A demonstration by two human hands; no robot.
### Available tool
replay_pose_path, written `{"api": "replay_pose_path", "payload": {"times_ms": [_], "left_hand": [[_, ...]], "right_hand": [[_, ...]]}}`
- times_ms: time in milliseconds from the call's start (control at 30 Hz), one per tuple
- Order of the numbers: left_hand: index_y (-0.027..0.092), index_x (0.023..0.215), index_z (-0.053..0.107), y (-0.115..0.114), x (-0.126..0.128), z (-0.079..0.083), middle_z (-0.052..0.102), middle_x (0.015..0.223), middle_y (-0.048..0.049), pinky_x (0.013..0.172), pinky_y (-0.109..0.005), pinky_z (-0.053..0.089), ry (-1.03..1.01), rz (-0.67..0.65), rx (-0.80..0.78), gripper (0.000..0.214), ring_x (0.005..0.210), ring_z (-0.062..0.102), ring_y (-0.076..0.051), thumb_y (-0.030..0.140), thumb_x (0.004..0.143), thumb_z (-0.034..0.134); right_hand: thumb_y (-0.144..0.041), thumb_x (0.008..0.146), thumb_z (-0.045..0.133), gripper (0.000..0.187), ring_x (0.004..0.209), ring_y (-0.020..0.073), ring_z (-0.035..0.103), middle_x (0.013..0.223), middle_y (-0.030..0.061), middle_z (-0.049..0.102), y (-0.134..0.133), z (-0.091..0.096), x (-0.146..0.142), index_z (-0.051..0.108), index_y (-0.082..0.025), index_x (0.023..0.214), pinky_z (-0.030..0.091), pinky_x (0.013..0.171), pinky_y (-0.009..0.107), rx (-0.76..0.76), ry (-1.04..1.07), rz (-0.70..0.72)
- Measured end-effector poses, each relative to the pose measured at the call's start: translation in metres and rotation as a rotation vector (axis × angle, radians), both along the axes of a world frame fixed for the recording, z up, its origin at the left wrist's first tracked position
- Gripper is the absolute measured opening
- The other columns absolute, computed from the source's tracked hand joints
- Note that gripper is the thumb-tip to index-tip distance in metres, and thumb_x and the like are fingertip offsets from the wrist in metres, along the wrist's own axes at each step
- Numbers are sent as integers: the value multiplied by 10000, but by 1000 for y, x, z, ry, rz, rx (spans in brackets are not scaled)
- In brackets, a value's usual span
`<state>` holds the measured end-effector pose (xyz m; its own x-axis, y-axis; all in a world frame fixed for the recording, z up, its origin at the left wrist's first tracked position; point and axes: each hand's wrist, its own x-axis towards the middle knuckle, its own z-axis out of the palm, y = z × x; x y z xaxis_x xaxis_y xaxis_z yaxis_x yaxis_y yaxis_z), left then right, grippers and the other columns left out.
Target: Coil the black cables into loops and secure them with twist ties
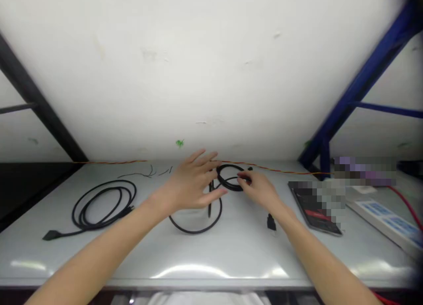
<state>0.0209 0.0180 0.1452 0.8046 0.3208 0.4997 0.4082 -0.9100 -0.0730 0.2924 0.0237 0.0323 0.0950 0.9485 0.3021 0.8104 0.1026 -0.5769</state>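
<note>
Right grip (259, 189) pinches cable coil (234, 188); phone (312, 210) lies nearby.

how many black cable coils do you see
2: left coil beside the left forearm, right coil at the right hand. The left hand hides whether the loop below it is separate.

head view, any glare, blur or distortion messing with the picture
In the head view, bright glare streaks the tabletop's front edge; in the head view, blocky pixelation hides part of the phone-like device; in the head view, the left hand looks soft, and the blue post's steep lean suggests wide-angle stretch.
</note>
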Motion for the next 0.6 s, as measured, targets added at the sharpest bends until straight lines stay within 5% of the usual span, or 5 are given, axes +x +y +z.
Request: {"api": "replay_pose_path", "payload": {"times_ms": [100, 200, 300, 433, 600], "left_hand": [[201, 987, 757, 12, -31, -15, 748, 1256, -122, 1221, -514, 410, -23, 122, -147, 311, 1296, 640, -331, 488, 962, 641], [201, 1361, 644, 14, -74, -39, 630, 1469, -134, 1166, -486, 475, -94, 369, -358, 501, 1348, 608, -323, 533, 992, 576], [215, 1525, 523, 9, -106, -66, 565, 1541, -128, 1210, -516, 418, -53, 477, -526, 629, 1420, 537, -350, 574, 1009, 523], [216, 1603, 416, 5, -116, -94, 444, 1635, -123, 1274, -546, 312, 31, 430, -625, 656, 1511, 426, -346, 557, 1044, 452], [257, 1649, 312, 4, -96, -104, 252, 1722, -101, 1309, -551, 223, 117, 290, -620, 707, 1586, 276, -335, 557, 1035, 493]], "right_hand": [[-367, 914, 585, 319, 848, 285, 710, 1020, 99, 800, -2, 2, 8, 801, -227, 1103, 531, 796, 420, -42, 57, 25], [-371, 906, 595, 312, 778, 260, 684, 1004, 92, 799, -2, 3, 8, 821, -236, 1075, 524, 765, 402, -11, 118, 47], [-400, 922, 575, 368, 765, 243, 651, 972, 93, 760, 0, 5, 1, 810, -228, 1148, 525, 764, 401, 34, 167, 62], [-434, 932, 574, 399, 938, 240, 640, 1040, 81, 682, 5, 19, -17, 788, -223, 1195, 526, 879, 412, 80, 377, 166], [-487, 895, 653, 427, 923, 209, 662, 1109, 69, 708, 22, 51, -49, 759, -254, 1238, 557, 796, 343, -145, 815, 320]]}}
